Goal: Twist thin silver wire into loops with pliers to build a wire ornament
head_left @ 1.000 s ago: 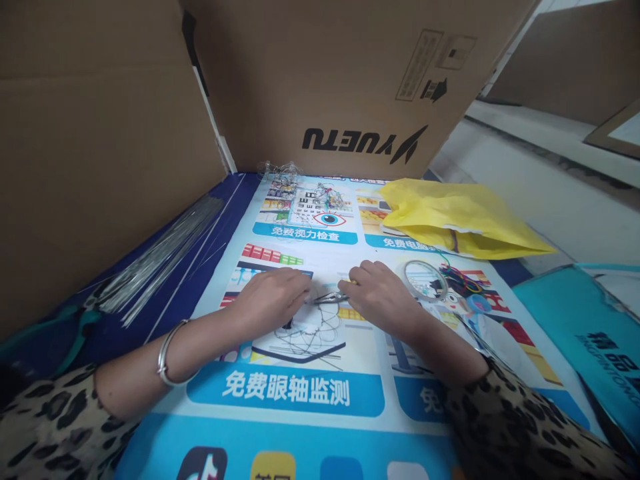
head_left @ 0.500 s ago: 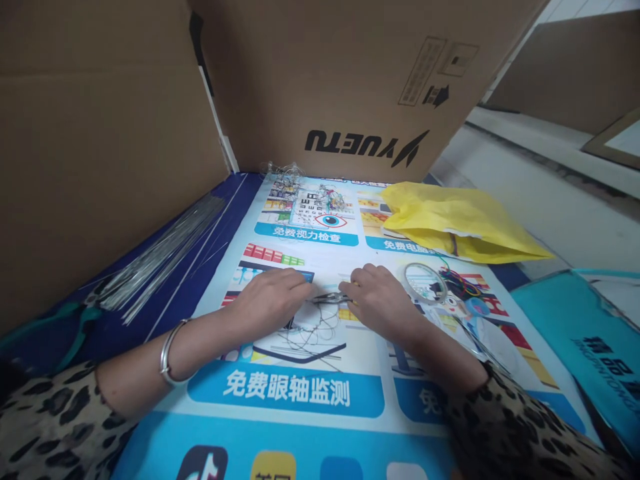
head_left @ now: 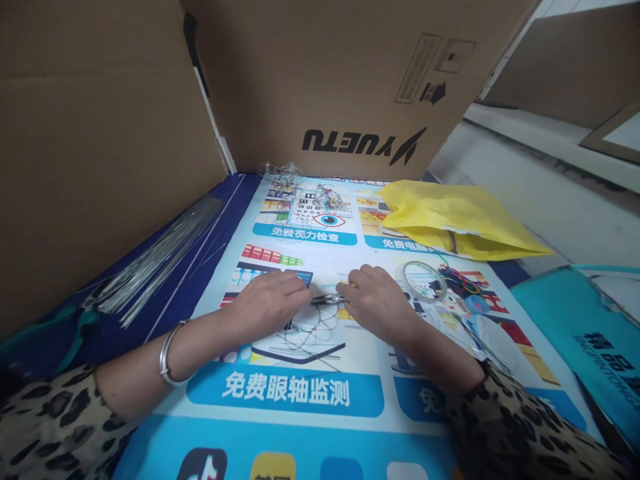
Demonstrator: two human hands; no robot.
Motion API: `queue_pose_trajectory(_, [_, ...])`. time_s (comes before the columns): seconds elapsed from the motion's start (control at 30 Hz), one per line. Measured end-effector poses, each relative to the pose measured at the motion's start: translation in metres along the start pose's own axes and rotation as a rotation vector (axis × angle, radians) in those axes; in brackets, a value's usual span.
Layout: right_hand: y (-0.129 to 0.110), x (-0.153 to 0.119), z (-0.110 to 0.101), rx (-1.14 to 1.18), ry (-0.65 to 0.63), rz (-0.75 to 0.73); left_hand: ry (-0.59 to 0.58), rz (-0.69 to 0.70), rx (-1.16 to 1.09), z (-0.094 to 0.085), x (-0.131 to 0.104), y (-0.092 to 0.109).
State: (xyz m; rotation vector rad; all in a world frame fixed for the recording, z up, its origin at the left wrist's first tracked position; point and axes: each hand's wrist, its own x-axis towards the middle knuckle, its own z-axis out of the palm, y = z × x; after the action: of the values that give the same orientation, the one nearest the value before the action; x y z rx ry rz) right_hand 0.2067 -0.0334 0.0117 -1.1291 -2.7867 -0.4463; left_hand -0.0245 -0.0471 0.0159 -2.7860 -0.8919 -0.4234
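My right hand [head_left: 377, 300] is wrapped round a pair of small metal pliers [head_left: 327, 299]. Their jaws point left and reach the fingertips of my left hand [head_left: 267, 301]. That hand is closed in a pinch on thin wire, though the held part is mostly hidden by the fingers. Loose loops of thin wire [head_left: 313, 331] spread below and between both hands, over the printed poster [head_left: 350, 427]. A silver bangle [head_left: 167, 353] is round my left wrist.
Straight wires [head_left: 170, 257] and green-handled pliers [head_left: 83, 323] lie at left. Tangled wire [head_left: 327, 197] is at the back. A yellow bag [head_left: 455, 213], tape roll [head_left: 424, 281], coloured cords [head_left: 463, 280], tweezers-like tools [head_left: 480, 343] and a teal pouch [head_left: 575, 327] lie right. Cardboard [head_left: 345, 73] stands behind.
Both hands and the pliers have shifted very slightly left in view, along with a small shift of the whole scene. The grip of each hand looks the same.
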Motion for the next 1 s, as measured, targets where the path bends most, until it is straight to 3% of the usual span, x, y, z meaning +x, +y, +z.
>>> queue_pose_trajectory(1.0, [-0.0066,0.0002,-0.0063,-0.004,-0.021,0.027,-0.004,-0.018,-0.09,0.0023,-0.0005,-0.0024])
